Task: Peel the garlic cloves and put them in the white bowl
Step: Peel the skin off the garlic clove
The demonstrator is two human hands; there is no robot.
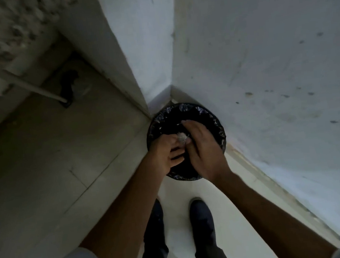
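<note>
Just right of centre frame, the left hand (167,153) reaches out with its fingers fairly straight. At its fingertips sits a pale wisp, probably papery garlic skin (181,137). I cannot tell whether it is pinched. The right hand (203,152) lies flat against the left, fingers straight, both over the black-lined bin (217,123). Such skin is weightless, brittle and clingy, so rubbing the fingertips together should shed it. No cloves or white bowl are in view.
</note>
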